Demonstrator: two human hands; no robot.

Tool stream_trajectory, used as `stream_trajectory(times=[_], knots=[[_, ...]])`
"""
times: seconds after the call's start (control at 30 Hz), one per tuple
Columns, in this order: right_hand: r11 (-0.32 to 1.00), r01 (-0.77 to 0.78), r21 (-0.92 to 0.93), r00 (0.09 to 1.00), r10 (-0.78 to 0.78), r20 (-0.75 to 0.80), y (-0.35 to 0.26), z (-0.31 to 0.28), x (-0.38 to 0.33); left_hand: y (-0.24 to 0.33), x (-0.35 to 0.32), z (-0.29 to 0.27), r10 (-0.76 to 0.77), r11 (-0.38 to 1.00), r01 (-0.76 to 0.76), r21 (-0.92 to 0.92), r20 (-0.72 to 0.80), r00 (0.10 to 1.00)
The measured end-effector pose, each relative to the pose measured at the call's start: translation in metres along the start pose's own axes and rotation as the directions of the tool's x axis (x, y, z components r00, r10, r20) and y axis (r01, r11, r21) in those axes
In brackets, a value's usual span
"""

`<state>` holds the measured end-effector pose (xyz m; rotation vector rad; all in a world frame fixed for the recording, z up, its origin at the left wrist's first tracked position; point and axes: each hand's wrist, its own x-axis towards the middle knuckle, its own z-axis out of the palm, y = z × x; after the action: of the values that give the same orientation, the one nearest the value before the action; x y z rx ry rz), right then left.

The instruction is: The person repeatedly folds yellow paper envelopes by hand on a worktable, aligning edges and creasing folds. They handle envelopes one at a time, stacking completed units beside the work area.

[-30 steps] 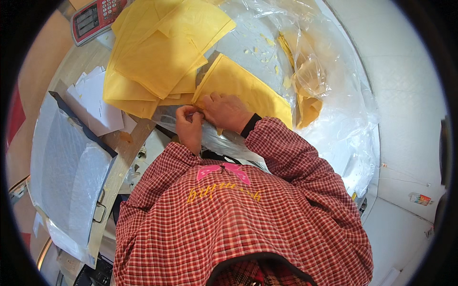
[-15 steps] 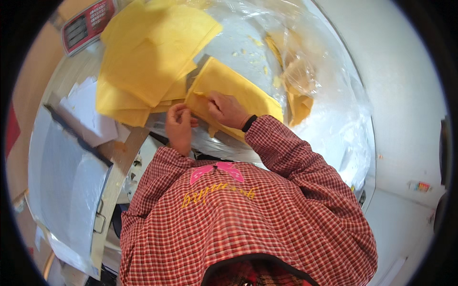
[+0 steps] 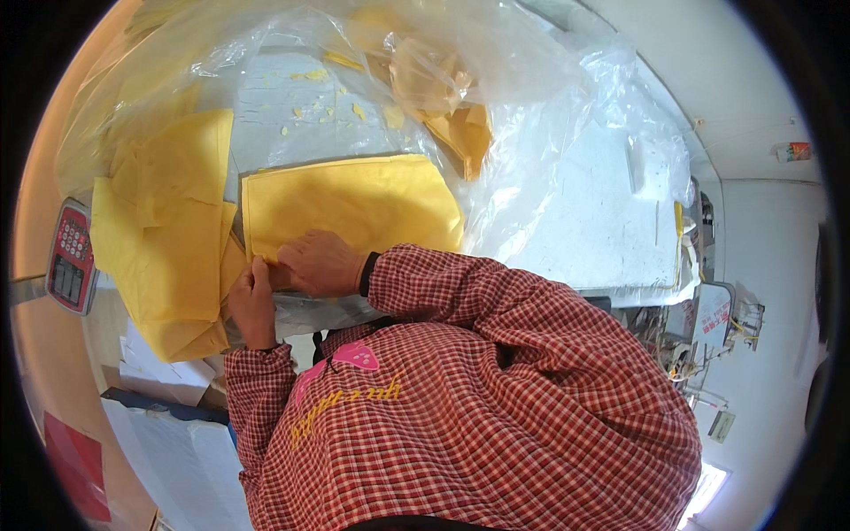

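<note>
A stack of thin yellow sheets (image 3: 354, 199) lies on the table in front of me. At its near left corner, my left hand (image 3: 253, 308) pinches the edge of a yellow sheet between thumb and finger. Right beside it, my right hand (image 3: 320, 264) is closed on the stack's near edge, its fingers curled under and mostly hidden. A larger, looser pile of yellow sheets (image 3: 168, 239) lies to the left, some corners hanging over the table's near edge.
Clear plastic film (image 3: 522, 115) covers much of the table. Beyond the stack lie yellow scraps (image 3: 358, 111) and a crumpled yellow-brown sheet (image 3: 469, 137). At far left stands a red and grey keypad device (image 3: 73, 257), with white papers (image 3: 164, 376) nearer me.
My view has turned right, so the table and stack appear rotated. My hands stay together at the stack's near left corner, the left now pinching right at the edge.
</note>
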<state>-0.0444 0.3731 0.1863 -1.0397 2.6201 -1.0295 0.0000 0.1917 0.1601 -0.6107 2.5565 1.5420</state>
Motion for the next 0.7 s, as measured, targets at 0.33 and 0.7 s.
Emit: stream_trajectory(times=[0.33, 0.7], knots=[[0.992, -0.013, -0.125, 0.999, 0.018, 0.037, 0.005, -0.001, 0.014, 0.014, -0.034, 0.014, 0.053, 0.837, -0.171, -0.52, -0.234, 0.971], [0.357, -0.424, 0.832, 0.89, 0.335, 0.31, 0.033, -0.031, 0.015, 0.014, -0.024, 0.01, 0.27, 0.939, -0.216, 0.268, -0.183, 0.945]])
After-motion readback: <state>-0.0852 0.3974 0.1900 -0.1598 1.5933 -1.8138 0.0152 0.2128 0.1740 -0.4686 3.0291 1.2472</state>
